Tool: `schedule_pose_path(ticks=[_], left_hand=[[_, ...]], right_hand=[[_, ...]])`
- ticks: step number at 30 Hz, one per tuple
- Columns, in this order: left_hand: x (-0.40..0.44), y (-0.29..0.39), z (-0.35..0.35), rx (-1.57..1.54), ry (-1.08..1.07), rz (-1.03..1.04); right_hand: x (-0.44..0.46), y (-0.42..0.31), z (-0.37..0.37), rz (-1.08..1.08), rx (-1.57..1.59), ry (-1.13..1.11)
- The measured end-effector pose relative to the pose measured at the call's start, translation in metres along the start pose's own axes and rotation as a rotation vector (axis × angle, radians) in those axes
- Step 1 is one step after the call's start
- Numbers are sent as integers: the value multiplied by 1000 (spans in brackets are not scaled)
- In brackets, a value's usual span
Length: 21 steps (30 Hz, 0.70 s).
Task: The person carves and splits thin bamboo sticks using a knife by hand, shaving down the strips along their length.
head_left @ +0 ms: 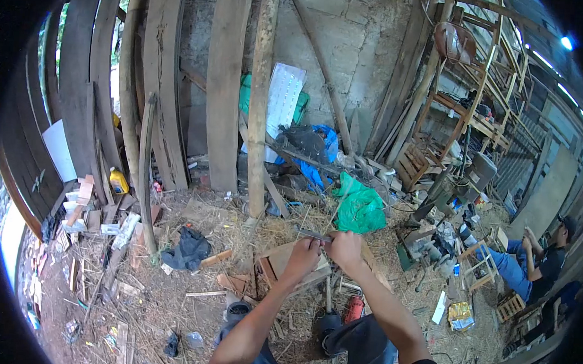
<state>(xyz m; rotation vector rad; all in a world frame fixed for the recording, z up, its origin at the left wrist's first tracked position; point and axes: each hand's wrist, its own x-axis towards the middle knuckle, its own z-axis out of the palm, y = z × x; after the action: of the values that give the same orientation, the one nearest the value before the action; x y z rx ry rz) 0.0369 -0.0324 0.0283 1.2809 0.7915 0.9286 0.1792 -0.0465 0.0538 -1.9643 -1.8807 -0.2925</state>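
In front of me, at the middle of the head view, my left hand (305, 258) and my right hand (345, 250) are close together, both with fingers closed. Between them is a thin, flat greyish strip (313, 234), its far end pointing up and left. Both hands seem to grip it; the fingers cover much of it, so its kind cannot be made out. Below the hands, a wooden board or box (277, 262) lies on the ground, partly hidden by my wrists. A red object (354, 309) rests near my knees.
A wooden post (261, 104) stands ahead, with a green plastic sack (358, 207) to its right. Dark cloth (186, 247) and wood scraps litter the straw-covered ground at left. At right, another person (539, 261) sits near a small wooden frame (480, 265).
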Motion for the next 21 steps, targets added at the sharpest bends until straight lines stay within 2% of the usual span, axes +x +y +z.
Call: schedule_pose_path(ticks=[2,4,7,10,12,13,14,15,16,18,19,20,21], left_hand=[[-14,15,4,-32,-28,-22],[-22,14,5,-52,-55,-34],[-28,-1,3,2,-170,23],[-34,7,4,86,-119,30],[-35,22,7,-196,-108,-89],[-34,16,7,-181,-113,-92],[-31,4,7,96,-26,37],[-25,-3,11,369,46,172],[-28,9,23,380,8,169],[-39,34,37,61,24,-3],[-35,23,34,155,4,83],[-34,14,31,166,1,83],[-39,20,35,91,-34,39]], right_hand=[[4,15,0,33,45,-17],[20,35,-3,292,-107,124],[39,68,-22,382,-115,221],[31,65,-27,288,67,148],[0,32,-19,75,2,-20],[-12,27,-9,33,46,46],[-17,26,-1,-4,85,118],[-11,29,1,25,86,133],[-6,37,2,46,73,126],[4,62,2,71,62,123],[9,77,4,125,79,174],[11,88,8,182,101,225],[10,92,1,225,134,155]])
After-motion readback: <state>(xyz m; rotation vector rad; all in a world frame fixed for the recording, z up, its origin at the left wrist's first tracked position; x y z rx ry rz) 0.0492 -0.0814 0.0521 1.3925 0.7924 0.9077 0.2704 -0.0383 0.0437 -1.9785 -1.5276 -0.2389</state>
